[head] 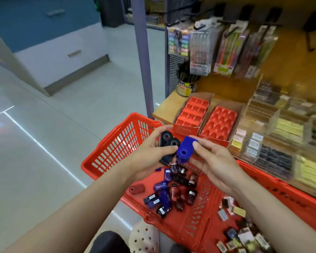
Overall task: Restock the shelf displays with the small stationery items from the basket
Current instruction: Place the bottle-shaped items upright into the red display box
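- while the red basket sits low beside the shelf, the left hand curls its grip round two black sharpeners.
- just right of them, the right hand pinches a blue sharpener between thumb and fingers, above the basket.
- more sharpeners lie loose on the basket floor.
- two red display trays stand on the shelf behind.

Two hands are in view: the left hand holds two black sharpeners and the right hand holds one blue sharpener. One red basket contains roughly a dozen loose sharpeners in purple, black and dark red, too jumbled for an exact count, plus one red sharpener lying apart. On the shelf stand two red display trays side by side
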